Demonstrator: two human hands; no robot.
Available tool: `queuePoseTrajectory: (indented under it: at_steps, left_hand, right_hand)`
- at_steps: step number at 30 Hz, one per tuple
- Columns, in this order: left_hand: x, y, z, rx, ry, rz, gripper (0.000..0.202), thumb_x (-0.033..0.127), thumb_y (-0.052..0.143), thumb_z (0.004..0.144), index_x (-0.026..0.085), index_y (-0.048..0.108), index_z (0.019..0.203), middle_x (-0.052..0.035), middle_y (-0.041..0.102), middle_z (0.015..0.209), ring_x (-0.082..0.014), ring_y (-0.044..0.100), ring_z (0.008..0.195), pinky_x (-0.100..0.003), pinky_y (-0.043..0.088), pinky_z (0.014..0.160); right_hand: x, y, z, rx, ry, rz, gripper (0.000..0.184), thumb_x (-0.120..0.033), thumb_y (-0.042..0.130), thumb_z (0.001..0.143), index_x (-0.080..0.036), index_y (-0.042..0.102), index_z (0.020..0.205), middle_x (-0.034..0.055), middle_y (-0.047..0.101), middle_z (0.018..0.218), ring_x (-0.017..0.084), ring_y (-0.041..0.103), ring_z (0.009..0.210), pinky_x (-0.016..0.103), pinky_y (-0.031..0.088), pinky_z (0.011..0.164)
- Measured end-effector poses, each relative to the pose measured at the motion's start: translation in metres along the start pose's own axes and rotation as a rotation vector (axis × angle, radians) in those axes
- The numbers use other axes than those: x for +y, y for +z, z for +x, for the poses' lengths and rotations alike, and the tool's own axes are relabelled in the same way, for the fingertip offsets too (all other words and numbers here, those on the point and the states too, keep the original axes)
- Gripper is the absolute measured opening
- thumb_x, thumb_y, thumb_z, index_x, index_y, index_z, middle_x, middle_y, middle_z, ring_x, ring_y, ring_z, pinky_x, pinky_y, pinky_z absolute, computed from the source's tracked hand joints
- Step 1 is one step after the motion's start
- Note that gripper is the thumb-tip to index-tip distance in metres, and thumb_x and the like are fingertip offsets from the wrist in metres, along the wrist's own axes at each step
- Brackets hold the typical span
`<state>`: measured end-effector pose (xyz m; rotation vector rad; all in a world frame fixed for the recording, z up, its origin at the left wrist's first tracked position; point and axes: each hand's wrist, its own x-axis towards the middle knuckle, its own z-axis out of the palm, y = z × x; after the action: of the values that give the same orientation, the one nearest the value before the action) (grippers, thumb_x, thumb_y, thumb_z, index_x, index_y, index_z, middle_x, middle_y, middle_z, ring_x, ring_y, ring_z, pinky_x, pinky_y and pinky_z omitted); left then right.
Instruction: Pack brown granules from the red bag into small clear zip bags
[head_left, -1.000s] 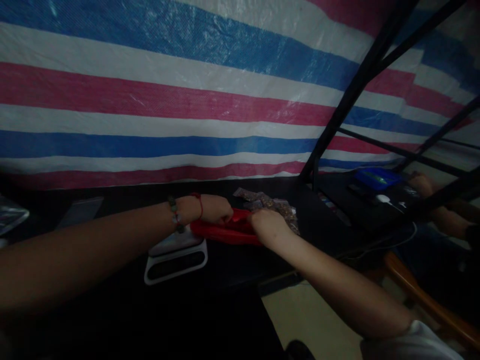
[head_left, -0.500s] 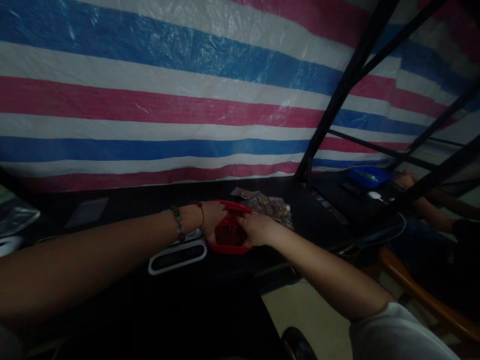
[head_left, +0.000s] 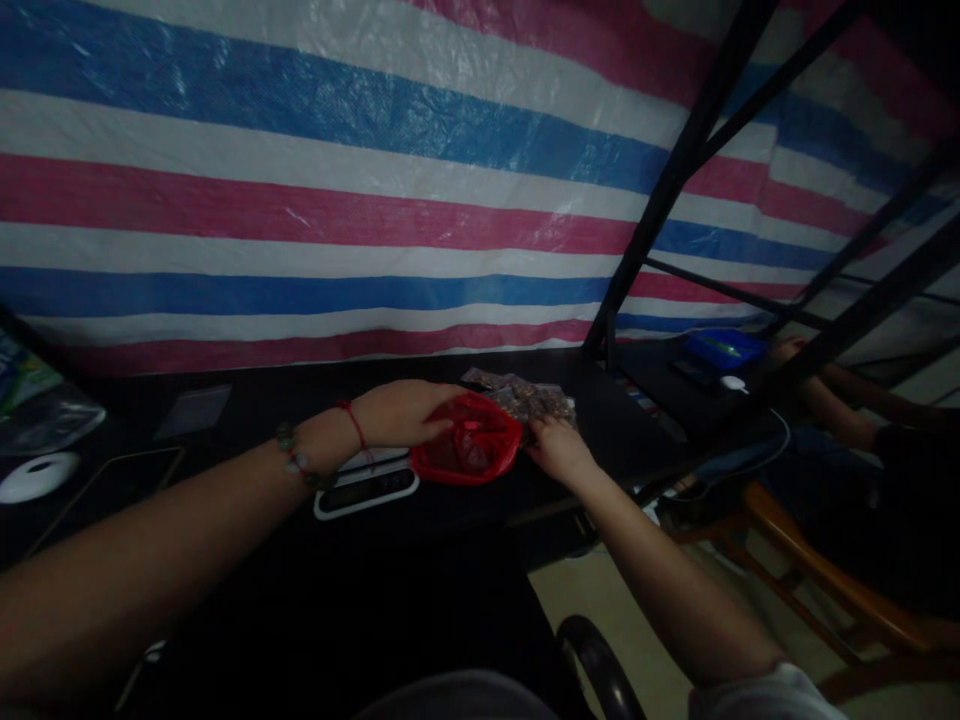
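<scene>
A red plastic bag (head_left: pixel 491 455) stands with its mouth spread wide on the dark table, and its inside shows dim contents I cannot make out. My left hand (head_left: pixel 405 412) holds the bag's left rim, thumb on the near side and fingers behind the edge. To the right of the bag lies a pile of small clear packets (head_left: pixel 517 395) with brownish contents. My right hand (head_left: pixel 559 450) reaches onto the near side of this pile, fingers stretched out over the packets. Under my left wrist is a white digital scale (head_left: pixel 367 490), partly covered by the bag and my arm.
A flat clear bag (head_left: pixel 195 410), a white computer mouse (head_left: pixel 37 478) and a dark phone-like slab (head_left: pixel 112 490) lie at the left. Black metal bars (head_left: pixel 675 180) rise at the right. Beyond them, another person's hand is near a blue tray (head_left: pixel 724 348); a wooden chair (head_left: pixel 832 580) stands below.
Both hands were inside the red bag's mouth. My right hand has come out and moved right to the packets; my left hand has shifted to the rim. The bag's mouth now shows more openly.
</scene>
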<state>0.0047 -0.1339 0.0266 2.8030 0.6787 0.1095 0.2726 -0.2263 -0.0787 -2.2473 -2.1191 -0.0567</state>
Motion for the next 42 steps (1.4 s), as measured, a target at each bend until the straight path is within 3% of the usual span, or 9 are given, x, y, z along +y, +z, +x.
queuePoseTrajectory:
  at_steps: [4, 10, 14, 18, 22, 28, 37, 40, 42]
  left_hand:
    - [0.012, 0.009, -0.041, 0.174, -0.052, -0.177, 0.060, 0.037, 0.048, 0.088, 0.023, 0.032, 0.143, -0.0065, 0.066, 0.115, -0.0206, 0.062, 0.100, -0.030, 0.045, 0.088]
    - [0.011, 0.036, -0.087, 0.357, -0.168, -0.420, 0.034, 0.041, 0.047, 0.087, 0.021, 0.064, 0.108, -0.0049, 0.069, 0.105, -0.0191, 0.064, 0.092, -0.028, 0.049, 0.079]
    - [0.010, 0.045, -0.104, 0.393, -0.229, -0.451, 0.031, 0.042, 0.047, 0.086, 0.020, 0.067, 0.094, -0.0039, 0.071, 0.091, -0.0173, 0.064, 0.080, -0.026, 0.048, 0.071]
    - [0.001, 0.059, -0.119, 0.373, -0.328, -0.227, 0.029, 0.040, 0.047, 0.085, 0.020, 0.069, 0.084, -0.0036, 0.070, 0.078, -0.0174, 0.062, 0.071, -0.026, 0.045, 0.065]
    - [-0.004, 0.069, -0.131, 0.309, -0.386, -0.186, 0.034, 0.046, 0.049, 0.085, 0.020, 0.070, 0.078, -0.0039, 0.069, 0.071, -0.0168, 0.061, 0.064, -0.026, 0.042, 0.060]
    - [-0.001, 0.050, -0.139, 0.653, -0.392, -0.714, 0.042, 0.054, 0.044, 0.085, 0.016, 0.060, 0.076, 0.0011, 0.058, 0.055, -0.0118, 0.053, 0.048, -0.021, 0.040, 0.047]
    - [-0.012, 0.054, -0.149, 0.506, -0.438, -0.969, 0.029, 0.045, 0.059, 0.075, 0.016, 0.059, 0.076, 0.0019, 0.060, 0.057, -0.0098, 0.053, 0.046, -0.019, 0.036, 0.042]
    - [-0.013, 0.057, -0.149, 0.515, -0.519, -0.950, 0.027, 0.043, 0.058, 0.075, 0.015, 0.058, 0.073, 0.0023, 0.058, 0.055, -0.0088, 0.051, 0.043, -0.019, 0.036, 0.042]
    - [-0.012, 0.061, -0.146, 0.475, -0.547, -0.968, 0.027, 0.042, 0.055, 0.076, 0.015, 0.057, 0.071, 0.0025, 0.057, 0.053, -0.0087, 0.051, 0.042, -0.019, 0.034, 0.041]
  right_hand:
    - [-0.004, 0.007, -0.007, 0.037, 0.029, -0.007, 0.037, -0.030, 0.059, 0.083, -0.016, 0.058, 0.117, 0.0156, 0.063, 0.110, 0.028, 0.058, 0.106, 0.039, 0.044, 0.089]
    - [-0.004, 0.009, -0.023, 0.215, 0.089, 0.082, 0.053, -0.027, 0.063, 0.079, -0.017, 0.049, 0.129, 0.0160, 0.057, 0.121, 0.030, 0.057, 0.108, 0.041, 0.046, 0.089]
    - [-0.010, -0.019, -0.035, 0.481, 0.083, 0.279, 0.059, -0.029, 0.060, 0.079, -0.020, 0.043, 0.135, 0.0133, 0.054, 0.123, 0.027, 0.057, 0.107, 0.041, 0.048, 0.089]
    - [-0.051, -0.058, -0.034, 0.670, -0.202, 0.469, 0.056, -0.027, 0.060, 0.078, -0.018, 0.046, 0.132, 0.0121, 0.055, 0.119, 0.024, 0.053, 0.112, 0.039, 0.045, 0.097]
    - [-0.116, -0.075, -0.017, 0.582, -0.438, 0.617, 0.057, -0.023, 0.061, 0.077, -0.021, 0.046, 0.132, 0.0111, 0.055, 0.121, 0.024, 0.053, 0.111, 0.042, 0.044, 0.097]
    - [-0.188, -0.058, 0.005, 0.484, -0.799, 0.864, 0.065, -0.017, 0.063, 0.076, -0.026, 0.042, 0.137, 0.0078, 0.056, 0.126, 0.021, 0.052, 0.115, 0.040, 0.042, 0.099]
    - [-0.197, -0.031, -0.001, 0.438, -0.634, 0.906, 0.040, -0.019, 0.064, 0.076, -0.021, 0.058, 0.116, 0.0085, 0.063, 0.116, 0.021, 0.056, 0.110, 0.038, 0.042, 0.097]
    - [-0.200, -0.032, -0.008, 0.325, -0.517, 0.922, 0.016, -0.028, 0.063, 0.080, -0.018, 0.063, 0.092, 0.0046, 0.066, 0.089, 0.017, 0.061, 0.085, 0.030, 0.048, 0.076]
    - [-0.203, -0.031, -0.012, 0.164, -0.473, 0.922, 0.018, -0.036, 0.063, 0.080, -0.018, 0.063, 0.082, 0.0011, 0.064, 0.076, 0.013, 0.059, 0.068, 0.024, 0.045, 0.062]
